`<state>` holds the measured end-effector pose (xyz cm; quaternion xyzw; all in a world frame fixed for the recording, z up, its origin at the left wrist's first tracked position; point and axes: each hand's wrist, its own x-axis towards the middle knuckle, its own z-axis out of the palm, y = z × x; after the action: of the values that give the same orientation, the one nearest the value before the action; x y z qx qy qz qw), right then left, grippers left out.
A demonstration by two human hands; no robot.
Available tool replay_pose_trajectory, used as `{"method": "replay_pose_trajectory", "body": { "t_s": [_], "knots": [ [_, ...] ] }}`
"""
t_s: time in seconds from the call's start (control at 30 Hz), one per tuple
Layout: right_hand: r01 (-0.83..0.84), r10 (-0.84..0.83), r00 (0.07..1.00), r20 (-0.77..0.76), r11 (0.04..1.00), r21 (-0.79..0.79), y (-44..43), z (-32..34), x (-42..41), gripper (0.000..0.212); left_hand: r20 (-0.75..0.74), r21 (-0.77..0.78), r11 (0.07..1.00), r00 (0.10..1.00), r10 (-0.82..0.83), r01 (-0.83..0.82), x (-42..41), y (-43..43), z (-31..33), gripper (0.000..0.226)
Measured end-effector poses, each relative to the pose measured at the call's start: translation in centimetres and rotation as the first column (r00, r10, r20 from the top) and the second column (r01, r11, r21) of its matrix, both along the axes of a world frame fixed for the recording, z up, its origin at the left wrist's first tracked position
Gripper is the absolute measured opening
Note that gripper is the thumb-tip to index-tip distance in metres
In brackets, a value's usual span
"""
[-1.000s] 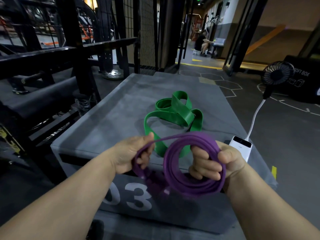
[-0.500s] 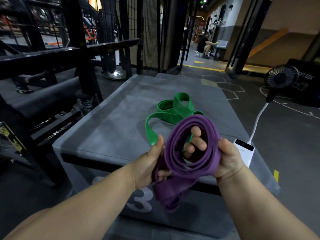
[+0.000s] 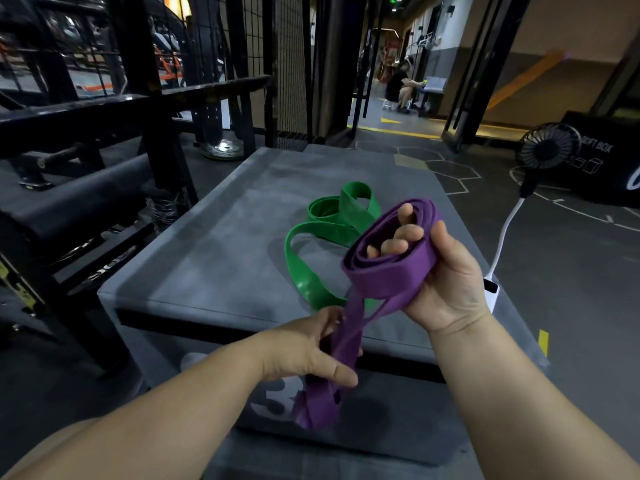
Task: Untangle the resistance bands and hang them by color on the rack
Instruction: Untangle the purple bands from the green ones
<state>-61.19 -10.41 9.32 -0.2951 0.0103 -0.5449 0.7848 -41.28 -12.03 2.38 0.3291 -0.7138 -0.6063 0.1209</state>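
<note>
A purple resistance band (image 3: 388,271) is coiled round the fingers of my right hand (image 3: 446,282), which grips it above the near edge of the grey box. Its loose lower part hangs down through my left hand (image 3: 311,348), whose fingers curl round the strands. A green band (image 3: 325,226) lies twisted in loops on top of the box, just beyond both hands and untouched. A black steel rack (image 3: 145,98) stands to the left of the box.
The grey padded box (image 3: 221,237) carries a white number on its front. A white power bank (image 3: 491,291) with a cable sits at its right edge, feeding a small black fan (image 3: 547,150). A person sits far back in the hallway.
My right hand has lifted the purple coil up and away from me. My left hand has slid lower along the hanging strands. The green band has stayed put.
</note>
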Motion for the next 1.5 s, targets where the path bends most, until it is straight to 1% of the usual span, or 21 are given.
{"method": "replay_pose_trajectory", "body": {
  "t_s": [0.07, 0.13, 0.17, 0.27, 0.33, 0.4, 0.43, 0.5, 0.6, 0.67, 0.73, 0.8, 0.93, 1.03, 1.1, 1.2, 1.27, 1.33, 1.4, 1.5],
  "knots": [
    [0.047, -0.047, 0.999, 0.013, 0.999, 0.003, 0.3, 0.3, -0.2, 0.026, 0.131, -0.102, 0.995, 0.991, 0.025, -0.011, 0.2, -0.1, -0.1, 0.083],
    [0.119, -0.119, 0.993, 0.01, 0.993, -0.011, 0.5, 0.7, -0.5, 0.028, 0.208, -0.155, 0.988, 0.976, 0.058, -0.026, 0.5, -0.2, 0.0, 0.064],
    [0.174, -0.174, 0.985, -0.01, 0.984, -0.023, 0.6, 0.9, -0.6, 0.031, 0.232, -0.155, 0.987, 0.969, 0.083, -0.047, 0.6, -0.2, 0.1, 0.054],
    [0.301, -0.304, 0.95, -0.078, 0.952, -0.052, 0.7, 1.4, -1.0, 0.041, 0.22, -0.14, 0.986, 0.968, 0.121, -0.092, 0.8, -0.5, 0.0, 0.041],
    [0.364, -0.368, 0.922, -0.121, 0.93, -0.053, 0.5, 1.6, -1.2, 0.045, 0.153, -0.072, 0.987, 0.976, 0.153, -0.143, 1.1, -0.7, 0.0, 0.031],
    [0.41, -0.412, 0.898, -0.157, 0.911, -0.042, 0.4, 1.6, -1.5, 0.048, 0.079, 0.072, 0.975, 0.976, 0.204, -0.21, 1.6, -0.9, 0.1, 0.018],
    [0.427, -0.427, 0.889, -0.165, 0.904, -0.036, 0.4, 1.6, -1.6, 0.05, 0.057, 0.135, 0.968, 0.977, 0.205, -0.211, 1.9, -1.1, 0.3, 0.016],
    [0.449, -0.445, 0.879, -0.173, 0.894, -0.016, 0.4, 1.5, -1.7, 0.053, 0.045, 0.222, 0.96, 0.985, 0.166, -0.172, 2.4, -1.3, 0.6, 0.02],
    [0.469, -0.458, 0.873, -0.166, 0.882, 0.033, 0.6, 1.3, -2.0, 0.054, 0.016, 0.254, 0.957, 0.99, 0.142, -0.141, 3.0, -1.5, 0.6, 0.032],
    [0.494, -0.478, 0.861, -0.171, 0.867, 0.063, 0.9, 1.4, -2.2, 0.043, -0.006, 0.263, 0.949, 0.983, 0.181, -0.173, 3.2, -1.7, 0.7, 0.032],
    [0.537, -0.512, 0.834, -0.205, 0.838, 0.092, 1.2, 1.7, -2.2, 0.022, -0.009, 0.289, 0.936, 0.977, 0.211, -0.199, 3.5, -1.9, 0.9, 0.035],
    [0.565, -0.529, 0.811, -0.251, 0.82, 0.096, 1.5, 1.8, -2.3, 0.015, -0.002, 0.307, 0.929, 0.976, 0.217, -0.206, 3.9, -1.9, 1.1, 0.039],
    [0.586, -0.531, 0.765, -0.364, 0.809, 0.051, 1.7, 1.7, -2.6, 0.015, 0.06, 0.335, 0.921, 0.98, 0.19, -0.199, 4.5, -1.8, 1.4, 0.055],
    [0.599, -0.54, 0.737, -0.407, 0.8, 0.022, 1.8, 1.7, -2.9, 0.017, 0.144, 0.371, 0.91, 0.98, 0.141, -0.186, 4.7, -1.6, 1.8, 0.05],
    [0.605, -0.543, 0.718, -0.435, 0.796, 0.005, 1.8, 1.6, -2.9, 0.02, 0.147, 0.412, 0.879, 0.969, 0.197, -0.241, 4.6, -1.5, 2.0, 0.043],
    [0.591, -0.539, 0.678, -0.5, 0.804, -0.065, 1.9, 1.4, -2.6, 0.027, 0.074, 0.51, 0.778, 0.92, 0.385, -0.367, 4.3, -1.5, 2.3, 0.033],
    [0.566, -0.529, 0.638, -0.559, 0.815, -0.125, 2.1, 1.2, -2.1, 0.033, 0.011, 0.54, 0.743, 0.886, 0.464, -0.396, 4.1, -1.7, 2.4, 0.023],
    [0.53, -0.509, 0.605, -0.613, 0.831, -0.166, 2.1, 1.0, -1.7, 0.036, -0.051, 0.581, 0.707, 0.848, 0.528, -0.405, 4.1, -1.8, 2.6, 0.023],
    [0.494, -0.474, 0.586, -0.657, 0.852, -0.173, 2.0, 0.8, -1.2, 0.038, -0.116, 0.615, 0.698, 0.834, 0.539, -0.366, 4.1, -1.9, 2.7, 0.03],
    [0.484, -0.432, 0.545, -0.718, 0.862, -0.152, 1.8, 0.4, -0.5, 0.032, -0.221, 0.608, 0.746, 0.845, 0.487, -0.271, 4.0, -1.8, 2.9, 0.04]
  ]
}}
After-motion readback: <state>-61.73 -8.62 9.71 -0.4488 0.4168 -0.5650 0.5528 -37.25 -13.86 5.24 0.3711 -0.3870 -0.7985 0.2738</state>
